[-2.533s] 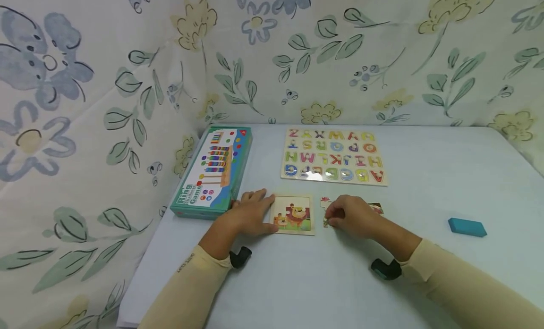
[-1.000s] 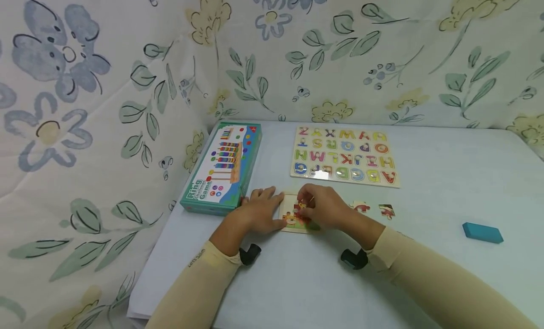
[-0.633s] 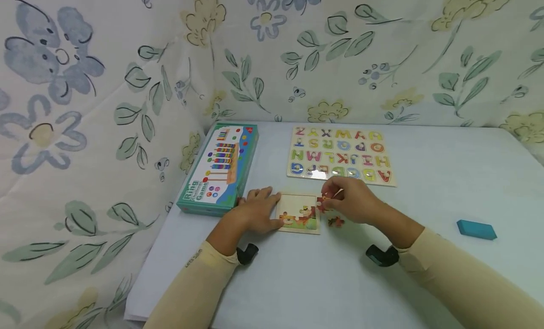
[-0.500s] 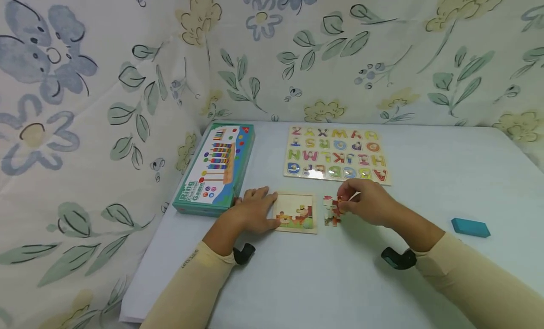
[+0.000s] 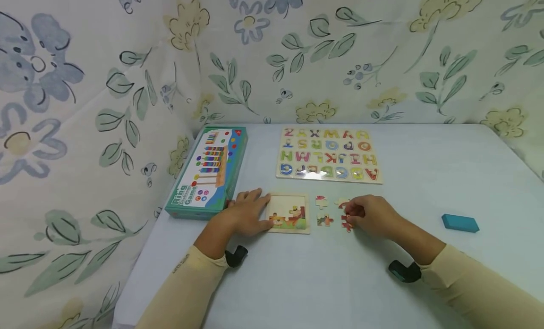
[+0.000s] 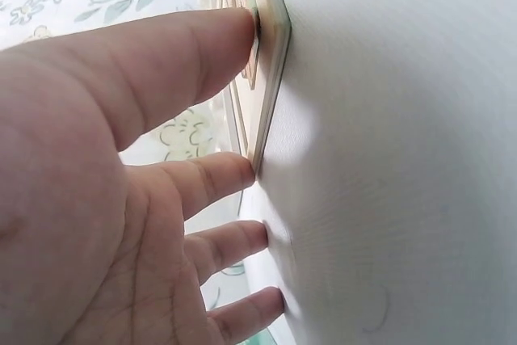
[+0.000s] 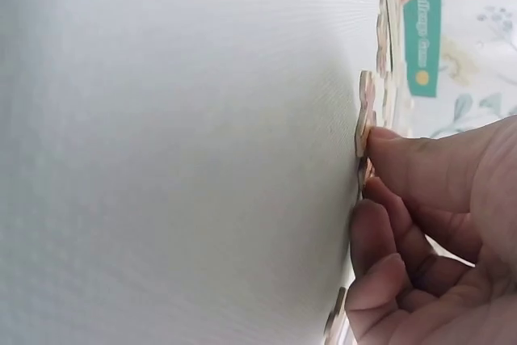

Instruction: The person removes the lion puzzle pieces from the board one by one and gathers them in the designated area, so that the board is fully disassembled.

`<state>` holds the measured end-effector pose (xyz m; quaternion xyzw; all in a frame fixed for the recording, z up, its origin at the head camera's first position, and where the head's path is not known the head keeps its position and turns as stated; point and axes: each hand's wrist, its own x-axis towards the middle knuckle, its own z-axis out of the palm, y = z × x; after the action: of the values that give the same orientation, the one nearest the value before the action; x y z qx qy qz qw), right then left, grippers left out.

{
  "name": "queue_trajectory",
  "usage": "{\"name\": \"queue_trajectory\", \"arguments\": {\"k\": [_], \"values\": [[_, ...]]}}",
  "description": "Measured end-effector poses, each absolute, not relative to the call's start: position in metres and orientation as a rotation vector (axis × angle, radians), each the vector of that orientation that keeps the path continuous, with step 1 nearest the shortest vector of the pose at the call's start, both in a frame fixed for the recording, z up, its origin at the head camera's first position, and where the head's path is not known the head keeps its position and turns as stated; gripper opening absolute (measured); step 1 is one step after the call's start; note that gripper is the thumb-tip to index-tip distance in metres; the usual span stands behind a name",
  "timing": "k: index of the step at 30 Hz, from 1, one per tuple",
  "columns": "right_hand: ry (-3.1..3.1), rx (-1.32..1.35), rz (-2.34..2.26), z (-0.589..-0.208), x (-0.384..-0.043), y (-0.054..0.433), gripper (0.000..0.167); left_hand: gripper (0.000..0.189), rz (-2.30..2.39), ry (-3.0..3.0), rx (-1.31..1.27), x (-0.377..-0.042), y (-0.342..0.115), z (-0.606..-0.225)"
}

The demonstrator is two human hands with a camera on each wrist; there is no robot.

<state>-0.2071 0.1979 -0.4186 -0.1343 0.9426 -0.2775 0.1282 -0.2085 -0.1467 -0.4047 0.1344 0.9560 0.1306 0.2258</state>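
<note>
My left hand [image 5: 248, 215] rests at the left side of a shallow wooden puzzle board [image 5: 289, 200], its fingers spread. In the left wrist view the thumb [image 6: 202, 46] touches the board's edge, with the index fingertip at its corner. Pieces with animals fill the board's lower part, while bare wood shows above. To the right, my right hand [image 5: 374, 215] pinches a red jigsaw piece [image 5: 346, 223] low at the tabletop. The right wrist view shows the thumb against a piece [image 7: 366, 107]. Loose pieces lie beside it: one with red on top [image 5: 321, 201], a green-and-red one [image 5: 325, 220] and a pale-and-red one [image 5: 341, 203].
A wooden alphabet puzzle [image 5: 325, 154] lies behind the board. On the left stands a green-edged Ring Challenge Game box [image 5: 208, 173], close to my left hand. A teal block [image 5: 460, 223] sits at the right. Floral cloth [image 5: 314, 60] hangs behind the white table [image 5: 297, 282].
My right hand has moved from over the board rightward with a red jigsaw piece, then down among the loose pieces. My left hand has stayed at the board.
</note>
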Motion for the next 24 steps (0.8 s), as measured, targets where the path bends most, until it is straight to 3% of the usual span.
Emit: {"name": "queue_trajectory", "arguments": {"k": [9,16,24], "values": [[2.780,-0.444,-0.791,-0.406,-0.209,0.185,0.018,0.090,0.357,2.618,0.401,-0.207,-0.151,-0.404],[2.737,-0.552,-0.719,-0.403,-0.217,0.140,0.032,0.097,0.364,2.617,0.402,-0.207,-0.154,-0.406],[2.763,-0.705,-0.532,-0.412,-0.225,0.096,0.038,0.098,0.357,2.625,0.406,-0.205,-0.152,-0.406]]}}
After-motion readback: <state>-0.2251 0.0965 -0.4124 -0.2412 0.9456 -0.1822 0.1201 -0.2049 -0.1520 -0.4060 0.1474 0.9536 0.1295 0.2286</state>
